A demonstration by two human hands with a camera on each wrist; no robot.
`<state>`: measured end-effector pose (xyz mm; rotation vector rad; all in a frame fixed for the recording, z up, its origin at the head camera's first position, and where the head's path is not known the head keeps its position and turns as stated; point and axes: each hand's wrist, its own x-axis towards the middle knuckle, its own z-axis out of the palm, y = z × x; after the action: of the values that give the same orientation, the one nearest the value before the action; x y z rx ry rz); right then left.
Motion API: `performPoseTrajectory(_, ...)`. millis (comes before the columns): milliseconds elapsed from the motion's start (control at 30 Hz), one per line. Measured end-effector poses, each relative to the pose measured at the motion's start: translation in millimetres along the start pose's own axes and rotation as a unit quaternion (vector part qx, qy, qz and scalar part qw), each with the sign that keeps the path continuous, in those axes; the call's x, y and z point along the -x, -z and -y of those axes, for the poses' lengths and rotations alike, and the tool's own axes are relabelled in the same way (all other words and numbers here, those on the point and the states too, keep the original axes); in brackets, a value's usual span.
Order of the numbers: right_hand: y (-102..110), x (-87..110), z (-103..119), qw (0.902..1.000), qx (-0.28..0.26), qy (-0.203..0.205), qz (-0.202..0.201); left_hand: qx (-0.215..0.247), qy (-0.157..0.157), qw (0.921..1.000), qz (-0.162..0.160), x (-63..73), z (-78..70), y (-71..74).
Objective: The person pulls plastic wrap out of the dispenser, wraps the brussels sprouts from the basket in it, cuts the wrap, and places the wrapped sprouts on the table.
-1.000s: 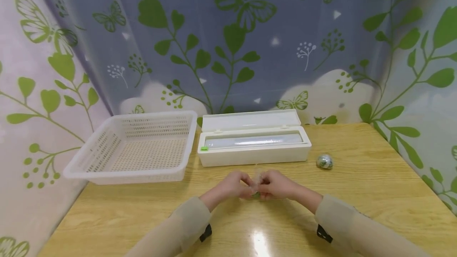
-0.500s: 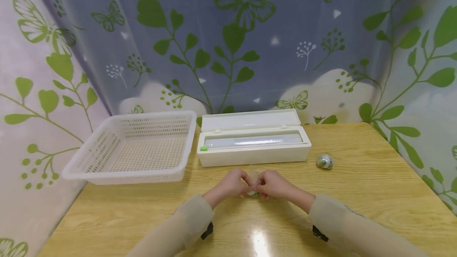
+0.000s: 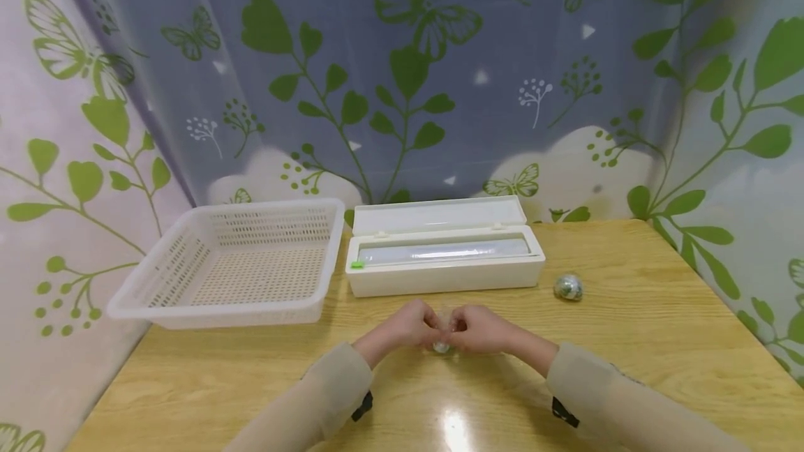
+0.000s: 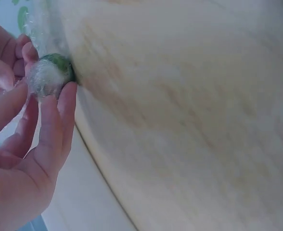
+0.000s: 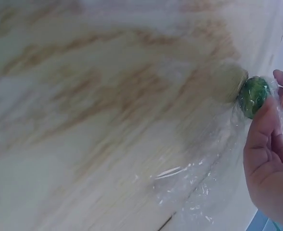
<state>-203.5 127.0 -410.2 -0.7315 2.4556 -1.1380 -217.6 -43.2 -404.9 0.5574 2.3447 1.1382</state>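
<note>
A small round green-and-white ball (image 3: 441, 347), partly covered in clear cling film, is between the two hands low over the table. In the left wrist view the fingertips of the left hand (image 4: 28, 168) grip the ball (image 4: 55, 72) from below. The right hand (image 3: 482, 328) pinches the gathered film at the ball; in the right wrist view its thumb and fingers meet beside the green side (image 5: 253, 96). Loose cling film (image 5: 194, 185) spreads below the ball there. The left hand (image 3: 411, 324) touches the right one at the fingertips.
A white cling film dispenser (image 3: 446, 282) with its lid up stands behind the hands, a film roll (image 3: 446, 250) inside. To the left is a white plastic basket (image 3: 239, 314). Another wrapped ball (image 3: 568, 287) lies right of the dispenser on the wooden table (image 3: 659, 347).
Both hands have shifted slightly left, staying together at the ball. More of the ball shows beneath the fingers. The film standing up between the hands has been drawn in lower.
</note>
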Motion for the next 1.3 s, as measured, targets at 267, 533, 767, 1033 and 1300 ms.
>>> performPoseTrajectory(267,-5,-4.1,-3,0.9993,-0.019,-0.017,-0.025,-0.005,0.031,0.9994,-0.015,-1.1,2.3,-3.1)
performPoseTrajectory(533,-2,-9.6,-3,0.9986,-0.002,-0.009,-0.052,-0.061,-0.015,0.9970,-0.044,-9.1,6.2,1.6)
performPoseTrajectory(767,0,-13.8,-3,0.9974,-0.008,-0.036,-0.061,-0.067,-0.014,0.9965,-0.048,-10.6,6.1,5.6)
performPoseTrajectory(1033,-1,-15.5,-6,0.9962,-0.045,-0.048,-0.056,-0.062,-0.020,0.9964,-0.054,-11.8,6.4,5.7)
performPoseTrajectory(1300,6,-13.4,-8,0.9920,-0.108,-0.063,-0.016,-0.070,-0.014,0.9956,-0.060,-13.6,6.2,6.0)
